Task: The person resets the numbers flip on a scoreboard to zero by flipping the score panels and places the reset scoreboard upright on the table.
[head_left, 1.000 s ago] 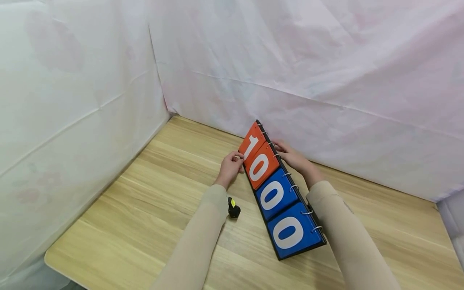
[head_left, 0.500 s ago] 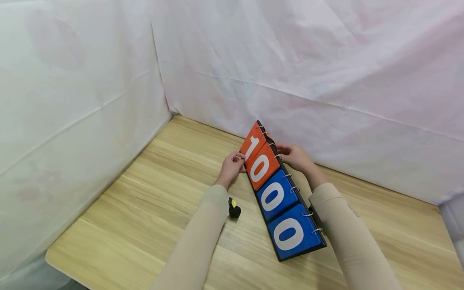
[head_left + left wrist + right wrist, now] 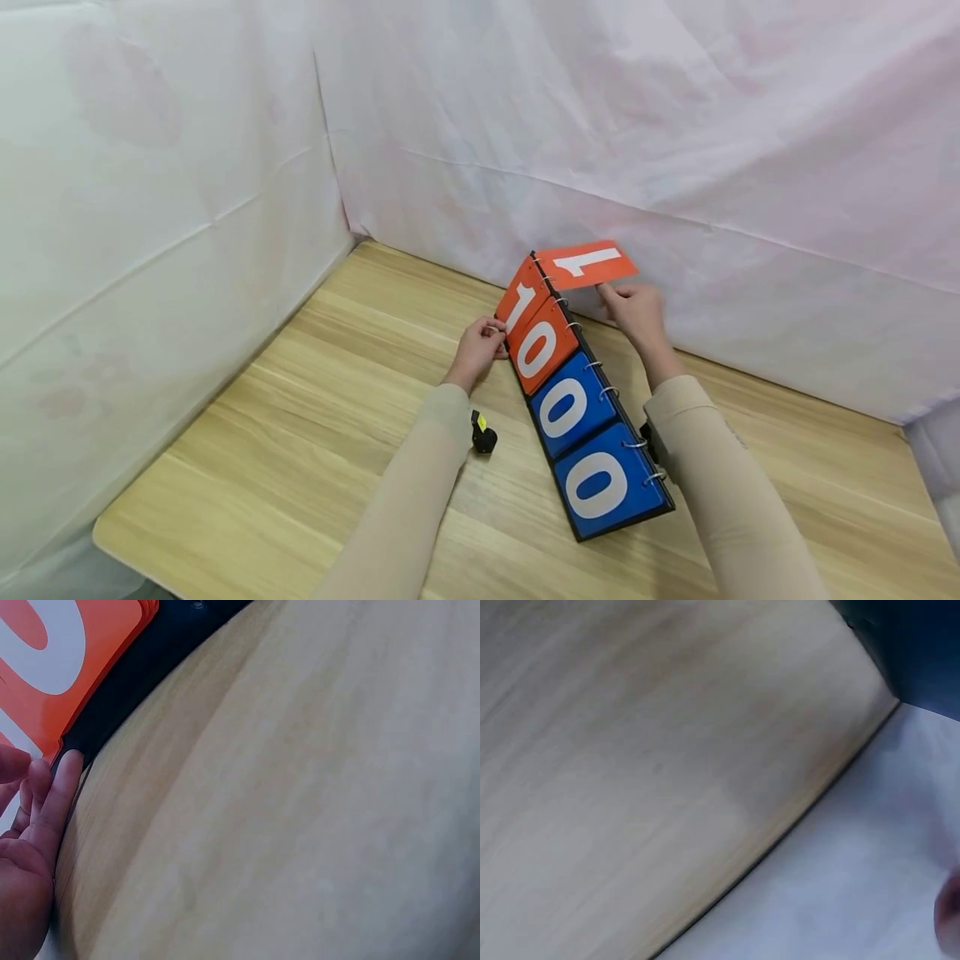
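A tabletop flip scoreboard (image 3: 573, 404) stands tilted on the table, with ringed number cards reading 1 0 in red and 0 0 in blue. At its lower edge, my left hand (image 3: 476, 348) grips the board beside the red cards. The left wrist view shows those left fingers (image 3: 52, 802) against the black border and the card corner. Behind the top edge, my right hand (image 3: 637, 315) pinches the edge of a red number card (image 3: 588, 263) marked 1, lifted over the rings. In the right wrist view only a bit of finger (image 3: 949, 919) shows; the card is out of frame.
A small black object with a yellow mark (image 3: 483, 433) lies on the wooden table (image 3: 300, 450) by the left sleeve. Pale cloth walls (image 3: 525, 125) close in the back and left side. A dark panel (image 3: 922, 652) meets the table in the right wrist view.
My right hand has moved up and right from behind the board, bringing a red card marked 1 into sight above the top edge. The left hand and board have barely moved.
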The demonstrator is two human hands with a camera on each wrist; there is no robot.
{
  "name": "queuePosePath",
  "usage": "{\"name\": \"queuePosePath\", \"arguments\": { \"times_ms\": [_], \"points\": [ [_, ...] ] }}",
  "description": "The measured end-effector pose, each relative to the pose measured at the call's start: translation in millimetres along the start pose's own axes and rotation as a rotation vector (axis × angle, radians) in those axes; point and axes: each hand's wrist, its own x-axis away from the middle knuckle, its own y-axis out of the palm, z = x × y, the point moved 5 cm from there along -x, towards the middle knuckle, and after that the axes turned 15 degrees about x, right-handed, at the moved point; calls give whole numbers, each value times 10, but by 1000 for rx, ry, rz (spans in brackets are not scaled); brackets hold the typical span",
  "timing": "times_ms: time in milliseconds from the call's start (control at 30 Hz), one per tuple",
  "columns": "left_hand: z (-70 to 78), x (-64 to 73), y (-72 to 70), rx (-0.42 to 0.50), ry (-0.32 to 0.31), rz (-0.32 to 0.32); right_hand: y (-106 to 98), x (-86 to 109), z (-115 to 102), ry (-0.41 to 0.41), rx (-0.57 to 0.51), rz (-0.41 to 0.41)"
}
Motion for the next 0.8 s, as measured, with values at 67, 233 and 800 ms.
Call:
{"name": "queuePosePath", "arguments": {
  "times_ms": [67,233,800],
  "points": [
    [-9,-7,3,1,-2,-7,47,-13,-52,-13,-61,-159],
    [-33,-50,33,30,10,-39,90,-69,-222,-22,-186,-345],
    [149,-162,90,124,-8,-62,-65,-108,-796,-450,447,68]
  ]
}}
